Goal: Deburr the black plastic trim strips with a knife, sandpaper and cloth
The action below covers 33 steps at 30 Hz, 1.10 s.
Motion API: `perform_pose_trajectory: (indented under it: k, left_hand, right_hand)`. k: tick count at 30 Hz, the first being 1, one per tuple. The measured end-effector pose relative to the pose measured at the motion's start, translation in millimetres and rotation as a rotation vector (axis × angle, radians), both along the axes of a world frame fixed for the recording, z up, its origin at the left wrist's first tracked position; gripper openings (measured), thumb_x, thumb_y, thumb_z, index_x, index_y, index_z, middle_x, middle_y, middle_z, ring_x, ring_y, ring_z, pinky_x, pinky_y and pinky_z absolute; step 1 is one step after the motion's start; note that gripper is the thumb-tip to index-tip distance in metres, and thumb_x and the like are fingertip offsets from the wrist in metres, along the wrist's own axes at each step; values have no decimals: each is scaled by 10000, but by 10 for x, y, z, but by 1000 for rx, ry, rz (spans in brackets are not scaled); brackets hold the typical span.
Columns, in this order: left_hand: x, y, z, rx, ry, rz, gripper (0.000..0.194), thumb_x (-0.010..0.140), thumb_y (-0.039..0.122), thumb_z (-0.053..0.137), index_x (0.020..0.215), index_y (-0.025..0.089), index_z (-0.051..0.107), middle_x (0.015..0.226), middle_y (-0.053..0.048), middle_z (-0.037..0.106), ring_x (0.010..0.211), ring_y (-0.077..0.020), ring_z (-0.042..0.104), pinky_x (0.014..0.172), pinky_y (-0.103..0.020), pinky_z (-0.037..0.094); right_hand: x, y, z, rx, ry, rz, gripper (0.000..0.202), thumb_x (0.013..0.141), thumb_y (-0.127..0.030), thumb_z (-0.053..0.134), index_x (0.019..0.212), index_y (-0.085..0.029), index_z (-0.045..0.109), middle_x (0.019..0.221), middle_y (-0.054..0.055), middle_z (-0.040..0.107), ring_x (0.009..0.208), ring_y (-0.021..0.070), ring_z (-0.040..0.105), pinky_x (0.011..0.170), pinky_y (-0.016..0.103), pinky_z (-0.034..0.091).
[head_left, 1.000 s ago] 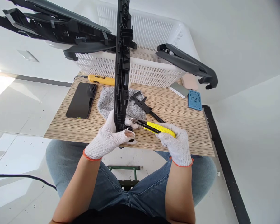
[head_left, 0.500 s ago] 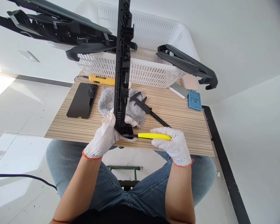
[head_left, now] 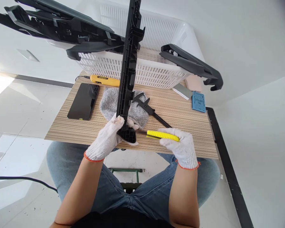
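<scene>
The table [head_left: 192,133] spread beneath both grips, with the basket [head_left: 154,74] beyond them. The strip [head_left: 129,69] ran forward from the left hand [head_left: 108,134], whose fingers were closed around its near end. Ahead of that grip lay the cloth [head_left: 109,101], partly under the caliper [head_left: 146,107]. The right hand [head_left: 179,145] gripped the knife [head_left: 162,135], its blade pointing left toward the strip's near end; contact was unclear.

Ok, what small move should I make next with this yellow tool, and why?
Probably shift your left hand slightly up the black part before moving the yellow-handled tool. Your right hand points its tip toward the part's lower end, close to the left hand's fingers. The tip is blurred, so I can't tell whether it touches.
</scene>
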<state>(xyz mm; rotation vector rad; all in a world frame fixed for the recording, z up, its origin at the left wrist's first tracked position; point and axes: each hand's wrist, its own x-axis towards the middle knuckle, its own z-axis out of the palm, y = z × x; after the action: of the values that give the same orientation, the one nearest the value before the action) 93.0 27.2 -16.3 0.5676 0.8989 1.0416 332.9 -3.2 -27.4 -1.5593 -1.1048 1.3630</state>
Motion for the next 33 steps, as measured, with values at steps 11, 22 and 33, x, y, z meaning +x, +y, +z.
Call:
perform_pose_trajectory:
  k: [11, 22, 33]
  left_hand:
    - [-19, -11, -1, 18, 13, 46, 351, 789, 458, 859, 910, 190, 668, 762, 3, 666, 816, -219, 740, 549, -266, 646]
    - [-9, -3, 15, 28, 43, 40, 412, 748, 522, 875, 853, 185, 662, 786, -18, 668, 843, -239, 742, 490, -265, 640]
    - [0, -4, 16, 34, 18, 35, 429, 743, 515, 881, 899, 190, 649, 772, -5, 650, 803, -232, 740, 409, -246, 616]
  right_hand:
    - [43, 13, -1, 87, -50, 229, 377, 562, -403, 954, 867, -200, 869, 840, 90, 799, 686, 203, 714, 567, 286, 596]
    - [27, 1, 20, 34, -24, 15, 408, 563, -471, 947, 861, -207, 859, 705, 63, 761, 553, 179, 658, 469, 275, 550]
    - [61, -12, -16, 44, -33, -20, 355, 592, -357, 903, 896, -179, 856, 672, 35, 711, 511, 129, 586, 440, 242, 499]
